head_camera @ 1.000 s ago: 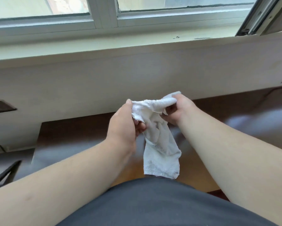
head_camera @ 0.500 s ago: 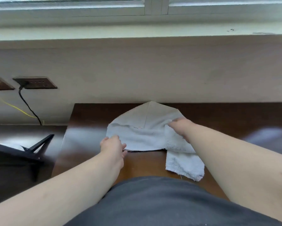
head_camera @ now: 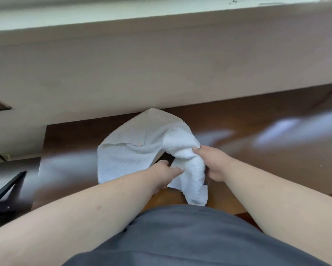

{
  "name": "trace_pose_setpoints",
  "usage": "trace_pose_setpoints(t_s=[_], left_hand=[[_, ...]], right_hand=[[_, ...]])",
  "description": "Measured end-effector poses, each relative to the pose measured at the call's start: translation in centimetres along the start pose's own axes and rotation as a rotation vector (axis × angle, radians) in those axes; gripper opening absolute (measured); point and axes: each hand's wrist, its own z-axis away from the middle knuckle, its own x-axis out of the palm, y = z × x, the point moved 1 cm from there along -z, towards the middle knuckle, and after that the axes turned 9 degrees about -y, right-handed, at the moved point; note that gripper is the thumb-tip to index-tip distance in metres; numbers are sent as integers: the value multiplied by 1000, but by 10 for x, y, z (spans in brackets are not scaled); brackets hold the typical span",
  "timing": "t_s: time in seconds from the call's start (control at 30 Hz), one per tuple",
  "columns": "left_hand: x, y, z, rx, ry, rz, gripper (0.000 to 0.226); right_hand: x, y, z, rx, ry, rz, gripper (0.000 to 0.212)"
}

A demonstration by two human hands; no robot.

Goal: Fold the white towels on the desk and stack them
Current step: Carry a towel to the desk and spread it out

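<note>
Right hand (head_camera: 213,163) pinches bunched towel (head_camera: 126,156) on bench (head_camera: 257,143); left hand (head_camera: 166,172) touches it, fingers extended. Flattening step; next, spread corners.

Both bare forearms reach in from the lower corners of the frame and meet just below its centre. The right hand (head_camera: 214,163) has its fingers and thumb curled round a bunched roll of the towel (head_camera: 123,152). The left hand (head_camera: 166,172) lies lower and to the left, fingers stretched toward the cloth's near edge, seemingly pinching it, though blur hides the fingertips.
</note>
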Motion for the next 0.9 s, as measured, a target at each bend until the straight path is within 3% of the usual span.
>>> trace_pose_setpoints(t_s=[0.07,0.13,0.2,0.27,0.4,0.5,0.57,0.73,0.87,0.9], left_hand=[[11,8,-7,24,-61,-22,77],[18,15,-14,90,-112,53,48],[22,25,-18,134,-72,179,21],[22,34,-17,141,21,302,14],[20,35,-18,22,11,263,27],[20,27,-14,-136,13,302,45],[18,18,-15,-127,73,340,60],[5,11,-29,-6,195,420,67],[0,11,-41,45,125,406,58],[-1,11,-45,51,147,443,57]], right_hand=[[-2,-2,7,-42,-92,-197,35],[-10,-4,13,-97,-89,-338,39],[-21,-4,18,-127,-29,-435,36],[-34,2,19,-60,62,-331,38],[-44,22,20,214,145,258,68],[-38,28,14,259,213,418,90],[-36,27,10,317,276,468,100],[-36,24,4,408,176,663,66],[-32,23,6,176,142,454,19],[-34,23,8,122,143,365,23]])
